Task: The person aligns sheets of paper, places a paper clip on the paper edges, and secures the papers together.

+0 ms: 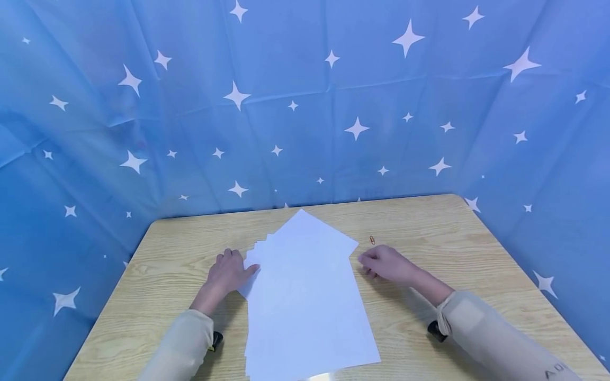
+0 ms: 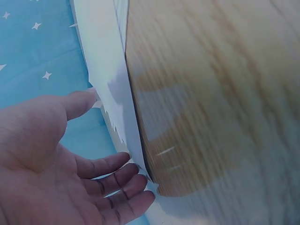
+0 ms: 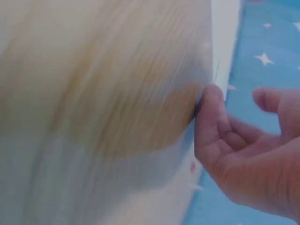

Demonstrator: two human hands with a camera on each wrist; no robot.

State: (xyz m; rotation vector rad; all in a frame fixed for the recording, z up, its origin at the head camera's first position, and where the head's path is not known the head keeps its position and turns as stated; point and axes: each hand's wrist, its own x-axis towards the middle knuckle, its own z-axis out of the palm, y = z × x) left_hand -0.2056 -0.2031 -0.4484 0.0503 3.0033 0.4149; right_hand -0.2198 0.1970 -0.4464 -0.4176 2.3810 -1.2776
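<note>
A loose stack of white paper sheets [image 1: 305, 307] lies on the table, with one sheet turned at an angle at the far end and uneven edges along the left. My left hand [image 1: 227, 272] rests at the left side of the stack, thumb over the paper and fingers spread along its outer edge. In the left wrist view the thumb stands well apart from the fingertips. Just off the right edge of the sheets is my right hand [image 1: 388, 264], its fingers loosely bent and nothing held. A small reddish paper clip [image 1: 372, 240] lies right beyond it.
The wood-grain table [image 1: 476, 254] has rounded far corners. Behind and beside it hangs a blue curtain [image 1: 305, 132] printed with white stars. Dark wrist devices [image 1: 436, 331] show under both pale sleeves.
</note>
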